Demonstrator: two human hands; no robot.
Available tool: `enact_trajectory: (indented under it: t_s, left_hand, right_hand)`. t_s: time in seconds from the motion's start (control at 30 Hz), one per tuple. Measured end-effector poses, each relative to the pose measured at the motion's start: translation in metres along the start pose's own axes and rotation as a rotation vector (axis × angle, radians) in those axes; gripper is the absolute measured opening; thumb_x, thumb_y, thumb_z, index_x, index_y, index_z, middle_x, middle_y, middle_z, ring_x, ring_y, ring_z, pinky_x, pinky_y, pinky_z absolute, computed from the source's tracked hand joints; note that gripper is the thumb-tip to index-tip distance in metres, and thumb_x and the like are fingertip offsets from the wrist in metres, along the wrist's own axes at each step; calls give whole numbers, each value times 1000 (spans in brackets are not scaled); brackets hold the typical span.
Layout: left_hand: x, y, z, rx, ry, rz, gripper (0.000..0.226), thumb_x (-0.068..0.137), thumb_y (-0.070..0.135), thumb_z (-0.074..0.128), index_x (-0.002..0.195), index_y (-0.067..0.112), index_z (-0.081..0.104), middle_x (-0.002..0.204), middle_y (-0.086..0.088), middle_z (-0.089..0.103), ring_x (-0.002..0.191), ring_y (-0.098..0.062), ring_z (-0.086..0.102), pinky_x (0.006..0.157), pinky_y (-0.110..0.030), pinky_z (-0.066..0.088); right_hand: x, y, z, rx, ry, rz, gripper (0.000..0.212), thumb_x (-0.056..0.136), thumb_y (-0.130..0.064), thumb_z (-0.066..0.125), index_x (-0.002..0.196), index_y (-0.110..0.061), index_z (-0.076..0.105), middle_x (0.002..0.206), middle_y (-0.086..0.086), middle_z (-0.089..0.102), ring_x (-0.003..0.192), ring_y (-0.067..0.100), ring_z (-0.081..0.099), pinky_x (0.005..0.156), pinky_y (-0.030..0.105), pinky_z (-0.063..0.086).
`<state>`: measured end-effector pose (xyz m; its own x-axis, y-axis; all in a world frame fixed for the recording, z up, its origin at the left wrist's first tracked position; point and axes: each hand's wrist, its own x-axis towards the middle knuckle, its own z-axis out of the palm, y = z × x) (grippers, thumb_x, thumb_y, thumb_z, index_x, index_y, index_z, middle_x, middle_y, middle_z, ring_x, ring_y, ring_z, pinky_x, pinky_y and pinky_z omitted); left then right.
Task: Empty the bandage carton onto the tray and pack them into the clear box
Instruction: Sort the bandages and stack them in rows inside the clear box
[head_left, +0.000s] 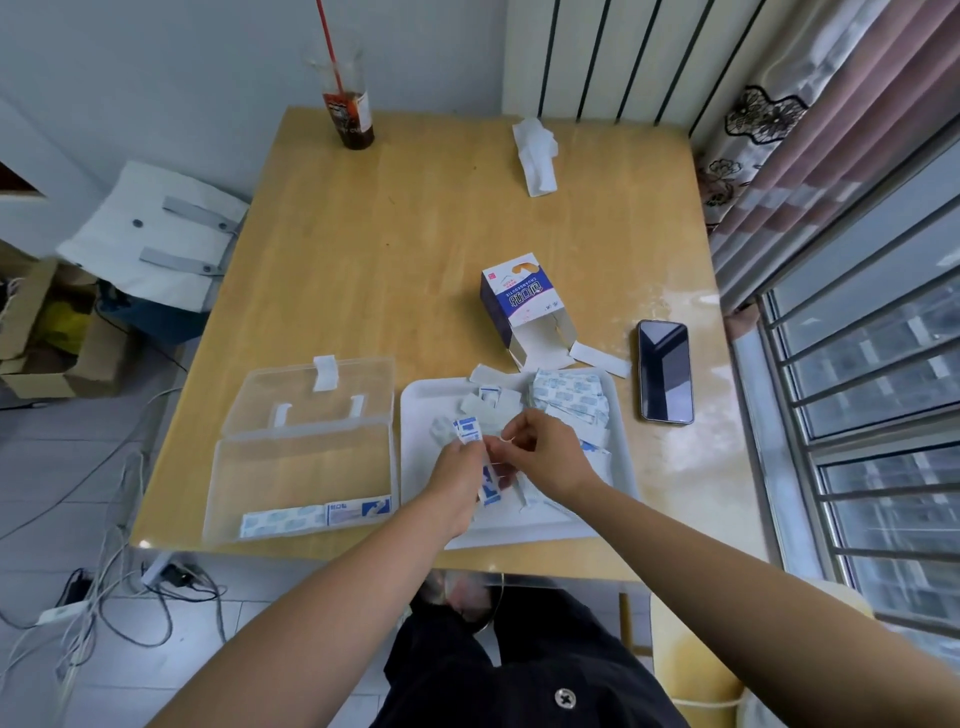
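The blue and white bandage carton (511, 301) lies on its side behind the white tray (415, 415), its flaps open toward the tray. Wrapped bandages lie loose on the tray, with a neat pile (569, 400) at its back right. Above the tray's middle, my left hand (457, 462) grips a small stack of wrapped bandages (467, 431). My right hand (540, 449) pinches at that same stack from the right. The clear box (301, 467) stands open to the left of the tray, with a row of bandages (314, 517) along its near wall.
A phone (665, 371) lies face up right of the tray. At the table's far edge stand a plastic cup with a red straw (353, 114) and a crumpled tissue (535, 153). A chair with a white bag (156, 234) stands left of the table; cables lie on the floor.
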<state>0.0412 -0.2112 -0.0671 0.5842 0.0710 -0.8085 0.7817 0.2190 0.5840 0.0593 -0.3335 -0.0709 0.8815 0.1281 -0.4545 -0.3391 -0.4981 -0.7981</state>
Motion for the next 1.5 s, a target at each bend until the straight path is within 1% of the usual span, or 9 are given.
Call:
enact_trajectory:
  t_s: [0.13,0.3,0.6,0.73,0.9,1.03,1.2,1.33,1.5]
  left_hand:
    - [1,-2,6,6,21,-1,25,99,6,30,86,9,51,65,-10,56,55,-21,55,55,-27,49]
    - [3,-8,10,27,-8,-29,24,99,2,29,84,8,48,62,-11,48,54,-19,44,55,-27,40]
    - [8,-13,14,113,7,-37,22,97,3,32,87,7,51,63,-9,48,52,-20,44,54,-28,41]
    - [9,-15,13,123,7,-39,24,96,2,30,86,8,51,62,-8,45,51,-18,41,53,-28,38]
    - [10,-18,14,113,14,-59,22,97,4,33,87,8,52,62,-8,46,50,-18,42,52,-29,38]
    - [8,-17,18,97,10,-67,21,98,5,34,87,8,52,63,-8,47,50,-18,42,52,-28,38]
    - [8,-16,18,99,3,-71,20,97,5,34,88,8,52,64,-8,48,52,-18,43,53,-29,41]
    - [8,-12,22,92,-3,-73,18,98,6,36,90,7,52,63,-9,48,51,-18,43,53,-28,40]
    - [5,-9,28,99,-23,-77,18,99,7,37,88,8,51,62,-9,48,51,-18,43,53,-28,39]
  right_hand:
    - [-3,36,-34,-408,178,-20,17,82,-16,66,94,-21,55,92,-6,54,81,11,52,60,22,39]
    - [-13,74,-45,-649,140,9,33,82,-29,68,109,-17,55,111,1,53,97,20,54,67,30,46]
    - [-14,57,-25,-515,4,-5,37,76,-48,73,95,-22,54,80,-12,50,73,10,48,57,25,34]
    - [-13,63,-45,-501,199,5,21,88,-34,63,103,-21,58,90,-5,59,69,10,50,53,23,34]
    - [-4,76,-54,-561,230,17,39,83,-27,67,118,-18,53,113,0,53,97,17,53,66,30,47]
    - [1,77,-51,-600,216,-5,31,82,-27,68,106,-15,52,106,0,57,96,20,51,67,31,45]
    - [-1,70,-58,-477,221,46,11,79,-19,62,88,-18,55,82,-4,60,71,16,54,55,28,41]
    - [-4,67,-65,-380,167,51,6,78,-18,62,81,-14,60,75,-3,63,71,19,58,61,33,48]
    - [-5,69,-60,-377,200,109,25,78,-32,71,93,-20,54,83,-6,59,74,16,58,62,33,48]
